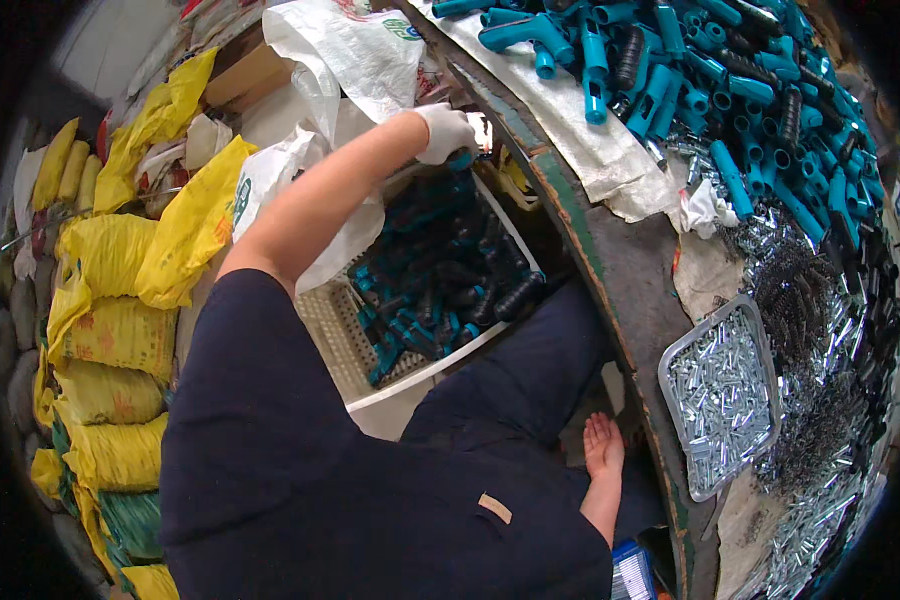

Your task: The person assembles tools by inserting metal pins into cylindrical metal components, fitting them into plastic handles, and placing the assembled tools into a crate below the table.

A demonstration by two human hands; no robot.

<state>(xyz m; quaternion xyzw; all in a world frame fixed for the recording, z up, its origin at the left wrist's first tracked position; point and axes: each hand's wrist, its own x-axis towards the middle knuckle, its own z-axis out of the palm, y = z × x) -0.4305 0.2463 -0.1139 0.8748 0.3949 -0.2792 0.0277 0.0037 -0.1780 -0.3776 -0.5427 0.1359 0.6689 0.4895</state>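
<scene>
A person in dark clothing is sitting beside a workbench (610,250). Nearest, the bare right hand (603,445) is resting loosely open, fingers together, holding nothing, below the bench's edge. A metal tray of small silver parts (722,395) is sitting near that edge. Farther off, the gloved left hand (443,132) is closing around a teal handle piece (461,160) over the far corner of a white crate (342,335) of dark and teal handles. Beyond, teal handles (710,70) are lying heaped across the bench's far side.

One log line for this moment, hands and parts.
left hand: gloved, on teal part over crate | right hand: bare, resting in lap, empty | table: teal parts, springs, tray of pins
</scene>
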